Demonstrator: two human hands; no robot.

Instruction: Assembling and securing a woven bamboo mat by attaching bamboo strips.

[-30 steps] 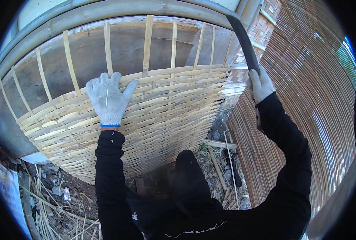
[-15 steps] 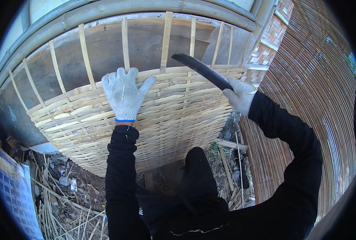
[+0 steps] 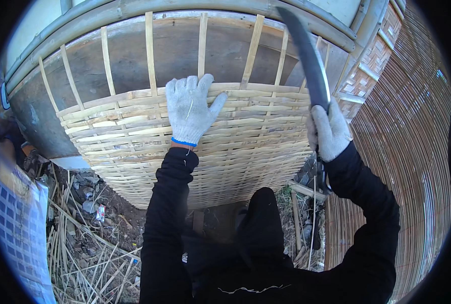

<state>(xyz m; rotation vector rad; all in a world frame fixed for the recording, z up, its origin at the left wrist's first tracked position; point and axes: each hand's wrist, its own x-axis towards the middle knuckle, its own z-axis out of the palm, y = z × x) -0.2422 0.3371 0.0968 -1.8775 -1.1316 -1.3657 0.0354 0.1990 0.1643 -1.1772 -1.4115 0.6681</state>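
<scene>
A large woven bamboo panel (image 3: 225, 142) leans in front of me, its bare upright slats (image 3: 150, 53) sticking up past the top woven strip. My left hand (image 3: 190, 110), in a pale knitted glove with a blue cuff, lies flat on the upper weave with fingers spread, the fingertips at the top edge. At the panel's right edge my gloved right hand (image 3: 331, 133) is wrapped round the handle of a machete (image 3: 306, 55). Its dark, curved blade points up and a little left, crossing in front of the rightmost slats. Most of the handle is hidden by my fingers.
Behind the slats stands a brown board (image 3: 124, 55) under a bamboo pole (image 3: 185, 9). A screen of thin bamboo sticks (image 3: 392, 137) rises at the right. Cut strips and rubble (image 3: 89, 243) litter the ground at lower left, beside a blue-and-white sheet (image 3: 20, 218).
The machete has swung from pointing left to nearly upright as my right hand turned. My left hand stays at the same place on the weave; the whole view has shifted.
</scene>
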